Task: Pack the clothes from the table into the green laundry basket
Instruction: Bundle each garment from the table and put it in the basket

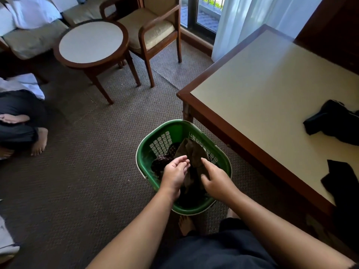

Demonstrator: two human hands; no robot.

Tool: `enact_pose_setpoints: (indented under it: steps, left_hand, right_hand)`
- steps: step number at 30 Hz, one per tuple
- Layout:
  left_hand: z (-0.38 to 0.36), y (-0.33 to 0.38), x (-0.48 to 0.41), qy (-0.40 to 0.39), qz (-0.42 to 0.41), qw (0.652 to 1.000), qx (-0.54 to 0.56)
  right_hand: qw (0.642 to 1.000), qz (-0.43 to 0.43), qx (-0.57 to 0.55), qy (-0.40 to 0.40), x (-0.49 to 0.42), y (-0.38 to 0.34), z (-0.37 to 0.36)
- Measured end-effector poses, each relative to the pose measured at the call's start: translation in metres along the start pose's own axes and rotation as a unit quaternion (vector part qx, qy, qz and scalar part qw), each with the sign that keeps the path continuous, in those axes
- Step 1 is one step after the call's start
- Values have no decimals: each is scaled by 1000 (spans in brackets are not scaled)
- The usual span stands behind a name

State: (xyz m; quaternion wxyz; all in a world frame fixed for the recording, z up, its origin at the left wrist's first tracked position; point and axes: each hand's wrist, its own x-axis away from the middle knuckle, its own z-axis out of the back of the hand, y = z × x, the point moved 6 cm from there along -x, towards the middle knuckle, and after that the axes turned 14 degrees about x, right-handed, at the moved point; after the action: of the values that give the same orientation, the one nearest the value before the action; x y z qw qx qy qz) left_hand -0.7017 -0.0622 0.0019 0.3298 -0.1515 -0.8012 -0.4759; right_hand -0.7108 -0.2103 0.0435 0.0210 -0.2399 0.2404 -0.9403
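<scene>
The green laundry basket (147, 140) stands on the carpet beside the table's near-left corner. Inside lie an olive-brown garment (191, 152) and a dark plaid garment (161, 160). Both my hands hover over the basket. My left hand (174, 173) has loosely curled fingers and holds nothing. With its fingers spread and relaxed, my right hand (215, 180) sits just beside the olive garment. On the cream-topped table (262, 90) lies a crumpled dark garment (334, 123). A second dark garment (342, 183) hangs over the table's near edge.
A round side table (91, 41) and a wooden armchair (153, 30) stand on the carpet at the back. Another person's legs and bare feet (38, 140) rest on the floor at the left. A white curtain (252, 14) hangs behind the table. My own bare foot (185, 224) is just below the basket.
</scene>
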Motion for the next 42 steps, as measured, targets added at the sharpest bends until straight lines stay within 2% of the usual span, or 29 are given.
enact_pose_setpoints:
  steps: [5,10,16,22,31,37,42]
  left_hand:
    - [-36,13,13,-70,-43,993,-85]
    - [-90,31,29,-158,-95,969,-167]
    - [-189,34,63,-296,-141,908,-260]
    - [-304,2,99,-399,-174,854,-287]
    - [-459,-62,131,-447,-204,816,-305]
    - [-531,-117,150,-466,-189,782,-368]
    - [-565,-161,148,-450,-165,774,-414]
  right_hand:
    - [998,-2,-43,45,15,5,22]
    - [991,-21,-53,122,40,19,59]
    - [964,-68,-97,240,87,53,122]
    - [928,-127,-98,336,134,117,185]
    - [877,-210,-126,414,195,240,259]
    - [858,-260,-148,417,228,337,295]
    - [856,-294,-172,388,235,409,295]
